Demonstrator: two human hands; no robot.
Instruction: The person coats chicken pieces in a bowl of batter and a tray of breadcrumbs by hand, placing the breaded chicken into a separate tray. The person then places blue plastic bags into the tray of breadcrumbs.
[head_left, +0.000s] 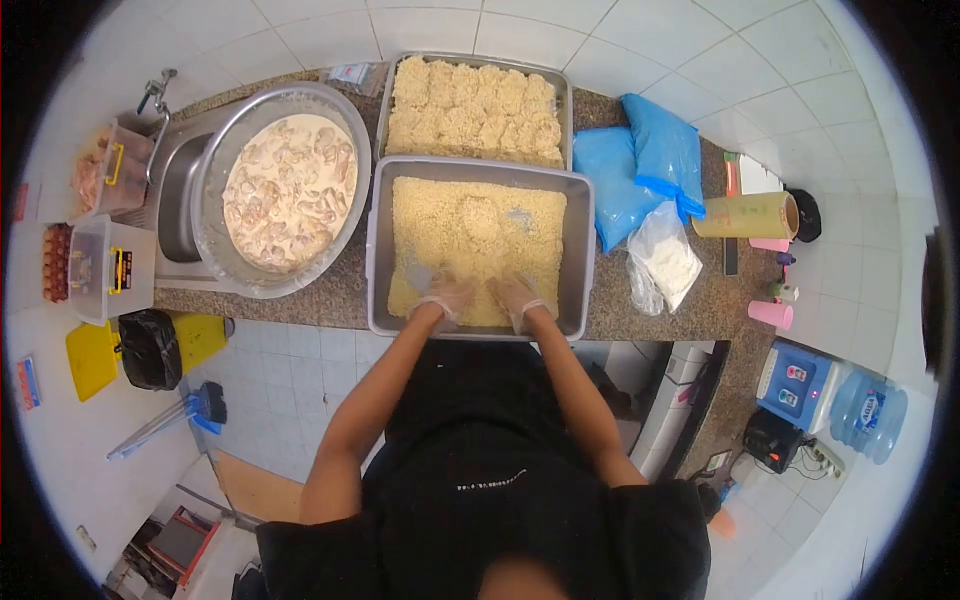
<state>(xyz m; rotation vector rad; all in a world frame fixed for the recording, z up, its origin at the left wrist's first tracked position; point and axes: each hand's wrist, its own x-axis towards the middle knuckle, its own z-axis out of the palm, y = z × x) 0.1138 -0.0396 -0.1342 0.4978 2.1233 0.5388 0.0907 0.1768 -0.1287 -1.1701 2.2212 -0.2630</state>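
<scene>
A grey plastic tub (pixel 378 250) of pale yellow breadcrumbs (pixel 430 215) stands in front of me. One crumb-covered piece (pixel 479 215) rests as a mound in its middle. My left hand (pixel 450 294), in a clear plastic glove, lies in the crumbs near the tub's front edge, its fingers partly sunk and looking open. Beside it to the right is my right hand (pixel 515 297), gloved likewise, fingers stretched forward into the crumbs. Behind the tub, a metal tray (pixel 570 110) bears rows of crumb-coated pieces (pixel 475 108).
A large metal basin (pixel 205 215) of raw chicken pieces in creamy batter (pixel 290 190) stands left, by the sink (pixel 180 200). To the right lie blue bags (pixel 610 180), a clear bag of white powder (pixel 668 260) and a plastic wrap roll (pixel 745 215).
</scene>
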